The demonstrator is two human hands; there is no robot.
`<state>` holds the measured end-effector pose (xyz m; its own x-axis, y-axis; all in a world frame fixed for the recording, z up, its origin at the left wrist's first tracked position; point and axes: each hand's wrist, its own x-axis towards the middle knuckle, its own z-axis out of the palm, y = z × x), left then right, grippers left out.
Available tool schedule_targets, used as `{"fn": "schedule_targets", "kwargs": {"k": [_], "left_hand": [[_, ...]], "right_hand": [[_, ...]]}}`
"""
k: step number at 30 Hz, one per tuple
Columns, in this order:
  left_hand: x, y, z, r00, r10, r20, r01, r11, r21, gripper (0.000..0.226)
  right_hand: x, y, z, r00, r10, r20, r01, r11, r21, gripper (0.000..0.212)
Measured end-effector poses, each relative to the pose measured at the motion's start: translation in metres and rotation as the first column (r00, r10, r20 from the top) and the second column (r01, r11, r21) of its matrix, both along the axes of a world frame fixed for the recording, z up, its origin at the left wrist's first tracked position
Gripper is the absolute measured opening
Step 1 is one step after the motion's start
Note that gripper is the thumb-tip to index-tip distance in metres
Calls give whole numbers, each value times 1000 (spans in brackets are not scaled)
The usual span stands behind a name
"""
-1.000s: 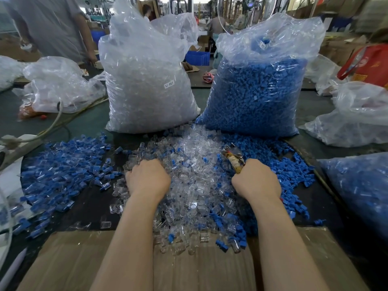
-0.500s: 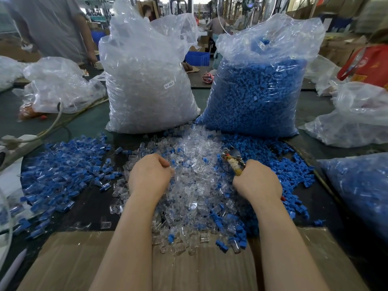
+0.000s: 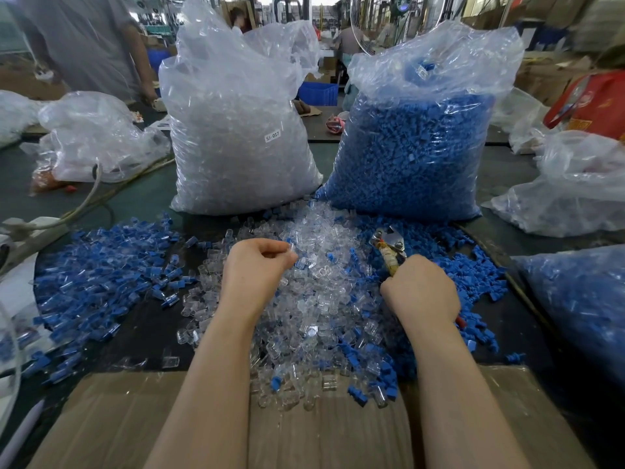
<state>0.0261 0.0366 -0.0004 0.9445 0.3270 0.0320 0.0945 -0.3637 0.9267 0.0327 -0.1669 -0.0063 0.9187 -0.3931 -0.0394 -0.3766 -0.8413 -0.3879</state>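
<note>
A small clear piece (image 3: 291,247) sits just above the middle of the frame, pinched between the thumb and forefinger of the left hand (image 3: 257,270); it seems to be one of the transparent caps, though it blurs into those behind it. The right hand (image 3: 419,292), right of centre, grips the handles of the pliers (image 3: 389,248), whose metal head points toward the top of the frame. Both hands hover over the pile of clear pieces (image 3: 321,309), flanked by loose blue pieces (image 3: 101,265) at the left and more at the right.

All this lies on a dark table (image 3: 142,323), with a cardboard sheet (image 3: 321,438) along the bottom edge. Behind the pile stand a bag of clear parts (image 3: 236,137) and a bag of blue parts (image 3: 412,147). In the upper left a person in grey (image 3: 84,38) stands in a cluttered workshop.

A second ago the left hand lay knuckles-up, lower in the pile; it has since lifted and turned, showing the pinch. The right hand and pliers have barely shifted.
</note>
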Motion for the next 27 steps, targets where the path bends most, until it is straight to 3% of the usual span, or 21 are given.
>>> {"fn": "schedule_targets", "kwargs": {"k": [4, 12, 15, 24, 27], "left_hand": [[1, -4, 1, 1000, 3, 4, -3, 999, -32, 8], [2, -8, 1, 1000, 22, -17, -23, 995, -100, 18], [2, -10, 1, 999, 43, -19, -45, 990, -133, 15], [1, -17, 3, 1000, 9, 8, -6, 959, -283, 3], [-1, -23, 5, 1000, -28, 11, 30, 948, -317, 4]], "right_hand": [[0, 0, 1, 1000, 5, -9, -5, 999, 39, 18], [-2, -4, -3, 999, -45, -13, 44, 997, -70, 23], [-2, 2, -5, 1000, -18, -3, 18, 999, -30, 14], [1, 5, -3, 995, 29, 91, -30, 999, 14, 13], [5, 3, -3, 987, 29, 155, -44, 995, 94, 15]]}}
